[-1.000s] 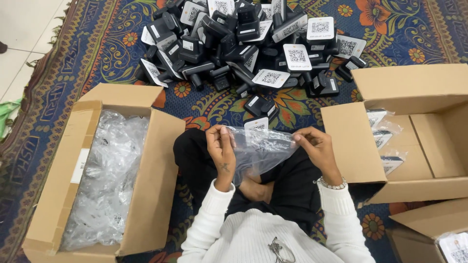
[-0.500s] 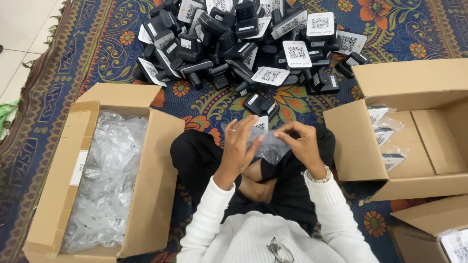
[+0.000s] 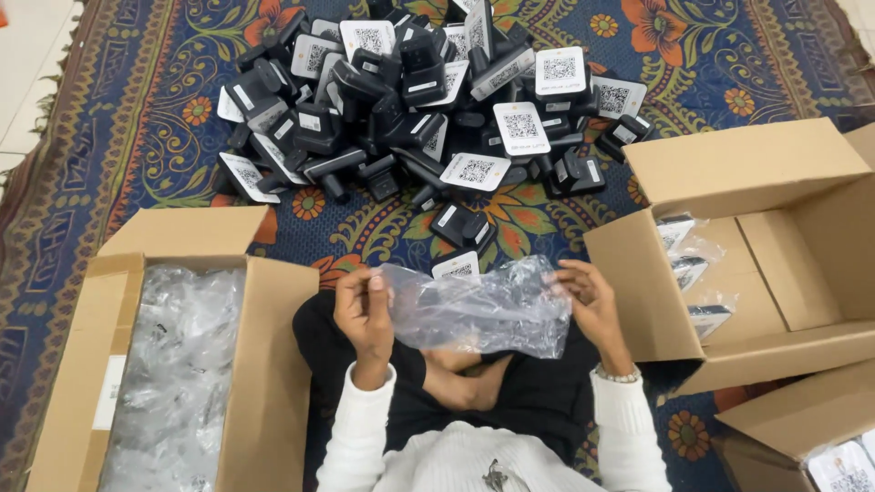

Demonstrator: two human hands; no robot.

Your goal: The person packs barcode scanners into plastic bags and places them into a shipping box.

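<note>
I see both hands raised over the lap, stretching one clear plastic bag [image 3: 474, 310] between them. The left hand [image 3: 365, 310] pinches the bag's left edge, its fingers [image 3: 374, 284] clamped on the film. The right hand [image 3: 588, 301] grips the bag's right edge, fingers closed on it as well. One black device with a white coded plate [image 3: 458, 267] sits just beyond the bag, its lower part hidden behind the film; I cannot tell whether it is inside the bag.

Taking the bag as my landmark: beyond it, on the patterned carpet [image 3: 137, 118], lies a pile of black devices with white plates [image 3: 428, 100]. There are too many, overlapping, for an exact count; I make out roughly ten white plates facing up. One more device [image 3: 463, 225] lies apart from the pile, between it and the bag.

I count three cardboard boxes. One open box [image 3: 264, 383] stands left of the bag, filled with a heap of clear bags [image 3: 173, 374], too tangled to count. A second open box [image 3: 775, 255] stands right of the bag and holds three bagged devices [image 3: 693, 273] along its near wall. A third box [image 3: 802, 428] shows partly at the lower right corner.
</note>
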